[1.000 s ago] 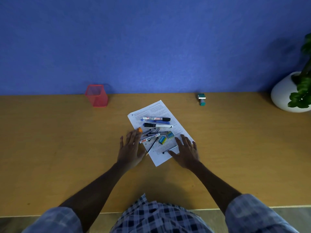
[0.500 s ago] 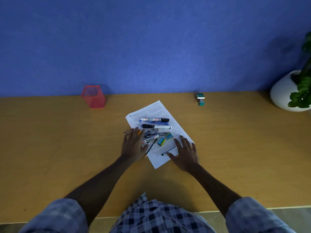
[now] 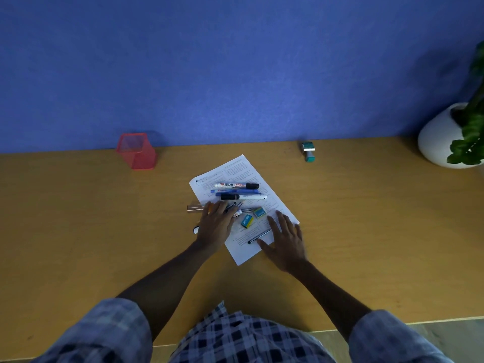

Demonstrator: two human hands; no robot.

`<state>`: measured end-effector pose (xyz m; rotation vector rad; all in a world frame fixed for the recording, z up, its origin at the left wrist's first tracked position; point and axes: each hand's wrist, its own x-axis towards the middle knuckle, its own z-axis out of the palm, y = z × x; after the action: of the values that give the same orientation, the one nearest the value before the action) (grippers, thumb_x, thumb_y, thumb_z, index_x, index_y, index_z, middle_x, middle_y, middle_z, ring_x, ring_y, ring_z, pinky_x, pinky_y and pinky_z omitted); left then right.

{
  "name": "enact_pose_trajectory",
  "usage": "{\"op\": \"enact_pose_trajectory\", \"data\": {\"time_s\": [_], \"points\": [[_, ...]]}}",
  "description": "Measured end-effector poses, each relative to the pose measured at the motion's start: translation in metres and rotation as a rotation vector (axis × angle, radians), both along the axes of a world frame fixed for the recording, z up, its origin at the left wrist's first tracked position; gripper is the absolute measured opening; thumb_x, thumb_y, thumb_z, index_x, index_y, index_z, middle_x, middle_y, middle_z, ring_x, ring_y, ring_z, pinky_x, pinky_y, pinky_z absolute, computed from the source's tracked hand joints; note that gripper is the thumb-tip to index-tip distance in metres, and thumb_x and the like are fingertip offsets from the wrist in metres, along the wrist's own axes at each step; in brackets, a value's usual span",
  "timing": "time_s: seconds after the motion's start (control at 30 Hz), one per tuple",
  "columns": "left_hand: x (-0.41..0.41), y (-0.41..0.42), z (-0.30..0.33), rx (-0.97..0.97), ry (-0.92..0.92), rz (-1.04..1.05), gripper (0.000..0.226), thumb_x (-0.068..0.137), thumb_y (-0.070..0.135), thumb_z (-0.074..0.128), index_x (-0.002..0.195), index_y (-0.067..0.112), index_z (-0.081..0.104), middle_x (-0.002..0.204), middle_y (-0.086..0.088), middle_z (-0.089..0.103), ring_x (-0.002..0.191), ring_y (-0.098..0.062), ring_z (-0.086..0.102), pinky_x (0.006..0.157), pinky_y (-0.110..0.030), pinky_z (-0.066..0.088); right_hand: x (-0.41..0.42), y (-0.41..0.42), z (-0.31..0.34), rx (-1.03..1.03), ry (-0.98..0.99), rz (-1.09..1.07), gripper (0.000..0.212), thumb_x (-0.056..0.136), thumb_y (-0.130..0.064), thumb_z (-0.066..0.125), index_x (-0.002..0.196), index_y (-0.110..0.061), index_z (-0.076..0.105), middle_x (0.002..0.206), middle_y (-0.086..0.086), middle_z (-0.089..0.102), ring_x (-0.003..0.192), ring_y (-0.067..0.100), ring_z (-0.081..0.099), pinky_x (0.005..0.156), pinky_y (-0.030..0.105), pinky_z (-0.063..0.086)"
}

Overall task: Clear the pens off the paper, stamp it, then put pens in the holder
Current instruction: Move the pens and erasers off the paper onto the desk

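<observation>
1. Fingers (image 3: 222,205) of the left hand (image 3: 216,226) are spread out flat. They lie on top of a bunch of thin pens (image 3: 234,206) at the left edge of the paper (image 3: 237,166). They are not gripping anything.
2. Fingers (image 3: 281,218) of the right hand (image 3: 284,241) are spread out flat too. They press on the lower right part of the paper and hold nothing.
3. A dark thin pen (image 3: 259,236) lies on the paper just beside the right thumb.
4. The paper sits tilted in the middle of the frame on the counter (image 3: 78,218).
5. Three fat markers lie side by side on the upper part of the paper: a white marker with a black cap (image 3: 236,185), a blue pen (image 3: 234,191), and a black and white marker (image 3: 243,197).
6. Two small blue boxes lie between the hands, one nearer (image 3: 247,221) and one farther (image 3: 259,212).
7. A see-through orange pen (image 3: 195,207) sticks out left of the paper, past the left fingers.
8. The red holder (image 3: 136,154) stands in the upper left, near the blue wall (image 3: 235,69), well apart from the paper.
9. The green stamp (image 3: 308,151) stands in the upper right, also near the wall.
10. A white pot with a green plant (image 3: 440,137) is at the right edge.
</observation>
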<state>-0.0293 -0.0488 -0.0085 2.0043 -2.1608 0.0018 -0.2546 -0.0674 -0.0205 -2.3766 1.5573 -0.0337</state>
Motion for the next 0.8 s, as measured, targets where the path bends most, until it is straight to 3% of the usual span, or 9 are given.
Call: {"op": "enact_pose_trajectory", "data": {"time_s": [0.17,0.4,0.6,0.8], "points": [[0.015,0.0,-0.002,0.082,0.049,0.053,0.033,0.099,0.024,0.05,0.13,0.015,0.059,0.127,-0.009,0.057,0.12,-0.029,0.053,0.111,-0.047,0.033,0.0,0.002,0.001,0.005,-0.004,0.006,0.076,0.092,-0.066,0.037,0.154,-0.024,0.022,0.165,0.005,0.011,0.152,0.026,0.012,0.122,0.051,0.015],[0.038,0.011,0.002,0.072,0.06,0.141,0.035,0.1,0.026,0.051,0.132,0.017,0.059,0.118,-0.004,0.061,0.116,-0.025,0.056,0.108,-0.043,0.034,0.0,0.003,0.003,0.011,0.017,0.005,0.077,0.093,-0.066,0.035,0.155,-0.024,0.018,0.165,0.005,0.008,0.152,0.025,0.01,0.123,0.05,0.014],[0.056,0.026,0.008,0.032,0.127,0.251,0.027,0.093,0.01,0.058,0.118,0.01,0.068,0.11,-0.008,0.065,0.108,-0.03,0.059,0.101,-0.045,0.039,0.001,0.003,0.003,0.019,0.025,0.001,0.077,0.092,-0.067,0.036,0.155,-0.025,0.017,0.165,0.004,0.007,0.152,0.025,0.01,0.123,0.051,0.015],[0.081,0.042,0.006,0.074,0.176,0.328,0.027,0.091,0.007,0.06,0.117,0.005,0.067,0.112,-0.012,0.065,0.111,-0.035,0.058,0.096,-0.046,0.046,0.001,0.003,0.001,0.018,0.028,0.001,0.077,0.092,-0.067,0.035,0.154,-0.026,0.018,0.165,0.004,0.008,0.152,0.025,0.011,0.123,0.051,0.014]]}}
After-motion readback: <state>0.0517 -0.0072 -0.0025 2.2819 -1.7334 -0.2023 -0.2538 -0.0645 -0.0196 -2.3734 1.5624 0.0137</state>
